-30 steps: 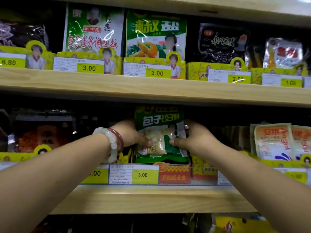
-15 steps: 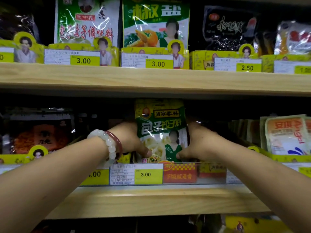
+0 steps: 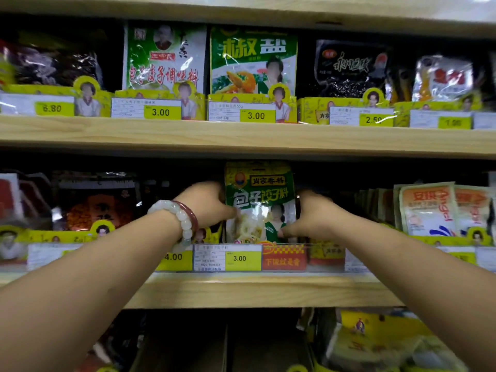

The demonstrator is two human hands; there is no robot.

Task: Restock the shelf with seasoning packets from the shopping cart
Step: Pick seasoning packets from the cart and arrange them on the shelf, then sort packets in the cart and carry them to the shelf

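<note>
A green and yellow seasoning packet (image 3: pixel 259 200) stands upright on the middle wooden shelf (image 3: pixel 241 289), behind a 3.00 price tag (image 3: pixel 228 257). My left hand (image 3: pixel 206 205), with a bead bracelet on its wrist, grips the packet's left edge, thumb on the front. On the packet's right edge my right hand (image 3: pixel 312 217) does the same, its thumb pressing the lower front. My fingers behind the packet are hidden. The shopping cart is not in view.
The upper shelf (image 3: pixel 241 135) carries green, black and clear packets behind yellow price strips. Dark packets (image 3: pixel 94 205) stand left of my hands, orange and white packets (image 3: pixel 440 210) to the right. Yellow packets (image 3: pixel 375 342) lie on the shelf below.
The packet has risen a little and stands straighter in its slot. Both hands slid up with it along its edges. The camera view tilted slightly.
</note>
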